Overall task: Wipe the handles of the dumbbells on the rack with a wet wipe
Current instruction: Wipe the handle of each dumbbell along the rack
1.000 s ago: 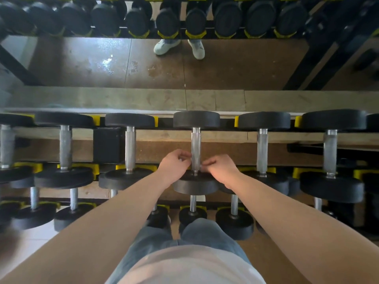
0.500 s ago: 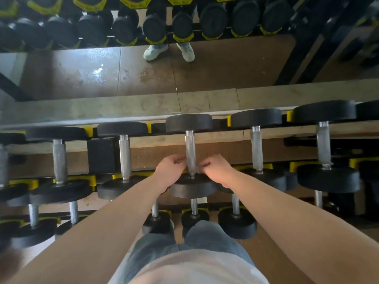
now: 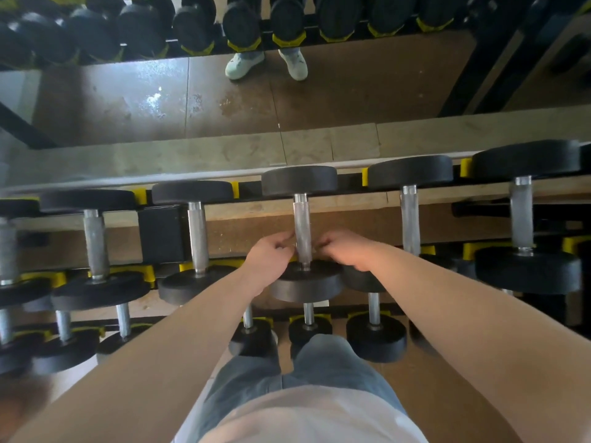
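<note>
Black dumbbells with knurled steel handles lie in a row on the rack. Both my hands are at the near end of the middle dumbbell's handle (image 3: pixel 301 219), just above its front weight (image 3: pixel 307 284). My left hand (image 3: pixel 268 257) is against the handle's left side with fingertips pinched together. My right hand (image 3: pixel 348 249) mirrors it on the right side. The wet wipe is barely visible; only a pale sliver shows between the fingertips and the steel, and I cannot tell how it lies round the handle.
Neighbouring dumbbells (image 3: pixel 198 238) (image 3: pixel 410 215) lie close on both sides in yellow saddles (image 3: pixel 235 189). A lower tier holds smaller dumbbells (image 3: pixel 375 337). Behind the rack a mirror (image 3: pixel 128 100) reflects the floor and my white shoes (image 3: pixel 244 63).
Both hands stay at the near end of the same handle with only small finger shifts. The view has tilted slightly.
</note>
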Tool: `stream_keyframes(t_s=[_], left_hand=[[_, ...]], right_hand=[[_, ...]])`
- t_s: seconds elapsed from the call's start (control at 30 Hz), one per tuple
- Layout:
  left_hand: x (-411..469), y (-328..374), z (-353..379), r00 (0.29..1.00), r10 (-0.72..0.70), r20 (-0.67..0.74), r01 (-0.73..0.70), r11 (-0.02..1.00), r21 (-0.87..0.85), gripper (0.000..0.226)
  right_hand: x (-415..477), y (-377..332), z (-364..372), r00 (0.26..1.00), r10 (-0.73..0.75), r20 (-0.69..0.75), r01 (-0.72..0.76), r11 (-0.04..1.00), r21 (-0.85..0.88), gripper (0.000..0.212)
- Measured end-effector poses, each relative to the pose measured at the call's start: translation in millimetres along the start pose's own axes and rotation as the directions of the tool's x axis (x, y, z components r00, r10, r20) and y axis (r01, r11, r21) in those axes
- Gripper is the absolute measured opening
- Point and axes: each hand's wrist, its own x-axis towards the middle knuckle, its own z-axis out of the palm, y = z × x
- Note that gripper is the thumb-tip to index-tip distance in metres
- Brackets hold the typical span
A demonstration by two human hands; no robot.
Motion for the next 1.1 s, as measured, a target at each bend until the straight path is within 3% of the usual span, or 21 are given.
stream_keyframes(t_s=[0.07, 0.1, 0.13, 0.2, 0.27, 0.33, 0.4, 0.47, 0.57, 0.6, 0.67, 0.73, 0.77, 0.83, 0.9, 1.0, 1.1], left_hand=[[2.5, -2.0, -0.3, 1.000, 0.002, 0.009, -0.002, 1.000, -0.003, 0.046], [3.4, -2.0, -0.5, 1.000, -0.003, 0.015, 0.003, 1.000, -0.003, 0.045], [3.8, -1.4, -0.8, 1.000, -0.011, 0.021, 0.011, 1.000, -0.004, 0.045], [4.7, 0.6, -1.5, 0.999, -0.024, 0.026, 0.024, 1.000, -0.009, 0.045], [5.9, 1.6, -2.3, 0.999, -0.025, 0.028, 0.025, 1.000, 0.000, 0.045], [6.9, 1.8, -2.6, 0.999, -0.019, 0.034, 0.018, 1.000, 0.010, 0.045], [8.1, 1.3, -2.0, 0.999, -0.011, 0.041, 0.010, 1.000, 0.027, 0.044], [10.0, 1.3, -1.5, 0.999, 0.001, 0.046, -0.004, 0.999, 0.052, 0.043], [12.9, 0.0, -1.8, 0.999, 0.002, 0.055, -0.006, 0.998, 0.057, 0.041], [13.1, -0.2, -2.1, 0.998, -0.002, 0.059, -0.001, 0.998, 0.055, 0.041], [13.8, -0.1, -2.3, 0.998, -0.004, 0.067, 0.000, 0.999, 0.046, 0.041], [13.9, -1.2, -2.4, 0.998, -0.005, 0.067, 0.002, 0.999, 0.040, 0.042], [13.9, -2.2, -2.5, 0.998, -0.007, 0.063, 0.005, 0.999, 0.042, 0.044], [13.1, -4.5, -2.8, 0.998, -0.019, 0.053, 0.017, 0.999, 0.041, 0.048], [12.4, -5.5, -2.9, 0.999, -0.033, 0.044, 0.031, 0.999, 0.031, 0.049], [12.6, -6.5, -3.8, 0.999, -0.033, 0.042, 0.032, 0.999, 0.021, 0.048], [11.2, -7.4, -4.2, 0.999, -0.017, 0.048, 0.016, 1.000, 0.016, 0.047]], right_hand=[[3.0, 0.0, -1.1, 1.000, -0.006, 0.017, 0.007, 0.998, -0.058, 0.028], [7.6, -2.1, -3.1, 1.000, -0.002, -0.011, 0.003, 1.000, 0.014, 0.027], [12.6, -4.3, -5.3, 0.999, 0.020, -0.048, -0.012, 0.985, 0.170, 0.025], [24.7, -10.3, -10.4, 0.992, 0.071, -0.101, -0.005, 0.839, 0.544, 0.024], [32.5, -15.9, -15.7, 0.987, 0.060, -0.147, 0.056, 0.736, 0.675, 0.025], [31.8, -17.0, -18.3, 0.979, -0.027, -0.201, 0.118, 0.880, 0.461, 0.027], [24.7, -11.9, -16.1, 0.986, -0.111, -0.123, 0.121, 0.990, 0.073, 0.029], [22.1, -2.0, -10.0, 0.994, -0.093, 0.060, 0.103, 0.979, -0.174, 0.025], [22.0, -0.8, -9.9, 0.990, -0.066, 0.125, 0.096, 0.963, -0.251, 0.022], [23.9, -2.4, -11.7, 0.994, -0.064, 0.084, 0.079, 0.979, -0.185, 0.023], [28.6, -8.8, -16.3, 0.998, -0.031, -0.063, 0.041, 0.987, 0.152, 0.025], [34.3, -17.9, -21.0, 0.985, 0.048, -0.164, 0.054, 0.825, 0.563, 0.024], [38.6, -19.8, -21.9, 0.980, 0.068, -0.187, 0.072, 0.756, 0.651, 0.025], [36.4, -21.9, -21.6, 0.982, 0.015, -0.187, 0.087, 0.846, 0.526, 0.026], [23.5, -19.6, -18.4, 0.994, -0.061, -0.095, 0.078, 0.978, 0.193, 0.030], [10.2, -11.7, -12.5, 0.993, -0.054, 0.109, 0.073, 0.981, -0.181, 0.032], [10.8, -16.1, -11.4, 0.995, -0.066, 0.069, 0.078, 0.980, -0.185, 0.024]])
